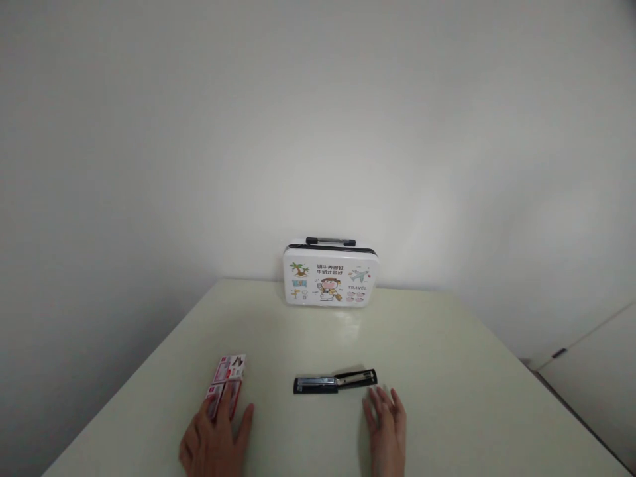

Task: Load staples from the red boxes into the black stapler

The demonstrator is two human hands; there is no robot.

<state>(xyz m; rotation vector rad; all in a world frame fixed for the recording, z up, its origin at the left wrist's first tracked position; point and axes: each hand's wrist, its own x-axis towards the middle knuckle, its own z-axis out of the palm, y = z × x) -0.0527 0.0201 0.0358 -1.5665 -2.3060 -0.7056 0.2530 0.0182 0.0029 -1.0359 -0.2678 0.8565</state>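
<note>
A black stapler lies folded open on the table, its metal staple channel showing. Just below its right end is my right hand, fingers apart and slightly curled, with nothing in it. To the left, two small red-and-white boxes, which look like staple boxes, lie one behind the other. The farther box is uncovered. Over the nearer box rest the fingertips of my left hand, its fingers spread and its thumb off to the right side. My fingers hide part of that nearer box.
A white carry case with cartoon prints and a black handle stands upright at the back of the pale table, close to the wall. At the far right, beyond the table edge, is a white panel with a dark handle.
</note>
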